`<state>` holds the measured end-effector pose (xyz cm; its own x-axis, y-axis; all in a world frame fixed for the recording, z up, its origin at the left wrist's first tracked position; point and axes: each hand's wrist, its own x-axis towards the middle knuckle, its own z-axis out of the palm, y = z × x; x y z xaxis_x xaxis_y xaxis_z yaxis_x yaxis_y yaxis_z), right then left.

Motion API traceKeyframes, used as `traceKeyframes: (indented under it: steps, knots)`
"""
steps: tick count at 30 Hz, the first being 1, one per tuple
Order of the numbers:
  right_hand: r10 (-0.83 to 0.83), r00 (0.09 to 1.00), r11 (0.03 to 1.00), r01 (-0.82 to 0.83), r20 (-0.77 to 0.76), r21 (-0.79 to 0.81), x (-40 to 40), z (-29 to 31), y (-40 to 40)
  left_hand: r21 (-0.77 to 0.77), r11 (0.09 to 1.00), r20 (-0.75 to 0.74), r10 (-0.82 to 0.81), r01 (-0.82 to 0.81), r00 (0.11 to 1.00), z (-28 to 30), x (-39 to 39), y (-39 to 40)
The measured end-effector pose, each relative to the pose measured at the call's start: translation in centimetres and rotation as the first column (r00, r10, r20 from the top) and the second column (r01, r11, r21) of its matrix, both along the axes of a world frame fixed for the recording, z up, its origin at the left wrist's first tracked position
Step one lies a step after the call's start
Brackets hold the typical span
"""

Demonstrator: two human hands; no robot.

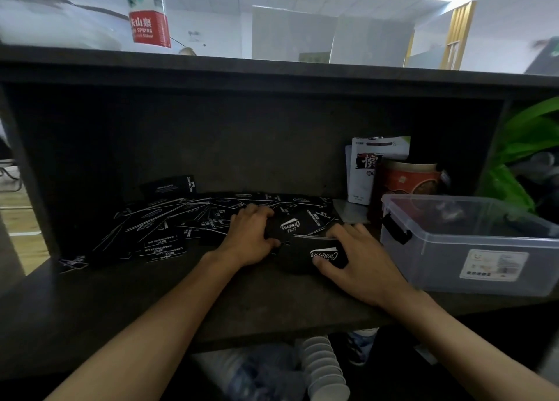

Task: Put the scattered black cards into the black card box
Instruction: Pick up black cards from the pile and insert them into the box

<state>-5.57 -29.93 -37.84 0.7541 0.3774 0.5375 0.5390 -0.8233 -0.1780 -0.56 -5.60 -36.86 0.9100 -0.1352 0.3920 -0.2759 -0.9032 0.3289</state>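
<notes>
A dark shelf (121,294) with a dark back wall fills most of the view, under a top ledge that carries a water bottle (148,13) at 11 o'clock. At 3 o'clock a clear plastic bin (472,243) with a black latch sits on the shelf, a white label on its near side. Behind the bin, at about 2 o'clock, stand a red can (408,178) and a white packet (367,171), and green leaves (526,140) show past the shelf's right wall. The black cards (163,228) lie scattered in a loose heap from 9 o'clock to the centre, many overlapping, white lettering on some; one card leans against the back wall at about 10 o'clock. A stack of white cups (325,367) shows below the shelf at 6 o'clock. The black card box (317,254) lies just right of centre, on the shelf at the heap's near edge, white script on its top face. The right hand (360,258) holds the box, thumb on its near side and fingers curled over its far edge. The left hand (252,236) lies just to the left, at centre, fingers bent round a black card with white script (289,226); this card touches the box's far left corner.
</notes>
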Motion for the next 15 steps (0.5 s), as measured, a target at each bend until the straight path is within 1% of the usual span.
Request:
traceKeyframes:
  steps: [2, 4, 5, 7, 8, 10, 13, 15]
  knots:
    - [-0.005, 1.0, 1.0, 0.005, -0.01, -0.006, 0.1, 0.0, 0.0, -0.143, 0.987, 0.033, -0.068, 0.072, 0.997, 0.3, -0.2, -0.1]
    - [0.001, 1.0, 1.0, -0.001, 0.004, 0.018, 0.1, -0.2, -0.1, -0.21, 0.968, 0.091, -0.124, 0.141, 0.988, 0.9, -0.6, 0.0]
    - [-0.001, 1.0, 0.999, 0.0, 0.017, 0.035, 0.1, -0.2, -0.2, -0.23, 0.958, 0.096, -0.151, 0.169, 0.984, 1.2, -0.9, 0.1]
    - [-0.014, 0.999, 0.998, 0.012, 0.033, 0.054, 0.1, -0.4, -0.3, -0.3, 0.925, 0.057, -0.227, 0.234, 0.972, 1.4, -1.6, 0.4]
    - [-0.017, 0.999, 0.998, 0.015, 0.036, 0.055, 0.2, -0.4, -0.2, -0.36, 0.892, 0.029, -0.282, 0.273, 0.959, 1.4, -2.1, 0.5]
    - [-0.015, 0.999, 0.998, 0.013, 0.034, 0.056, 0.1, -0.3, 0.0, -0.508, 0.798, -0.028, -0.391, 0.324, 0.92, 1.1, -3.0, 0.3]
    - [0.002, 1.0, 0.996, -0.003, 0.012, 0.087, -0.2, 0.0, 0.1, -0.714, 0.631, -0.109, -0.528, 0.303, 0.843, 1.3, -3.8, -0.7]
    - [0.023, 0.999, 1.0, -0.023, 0.041, 0.002, -0.2, 0.0, 0.2, -0.8, 0.545, -0.157, -0.594, 0.251, 0.789, 1.6, -3.7, -1.1]
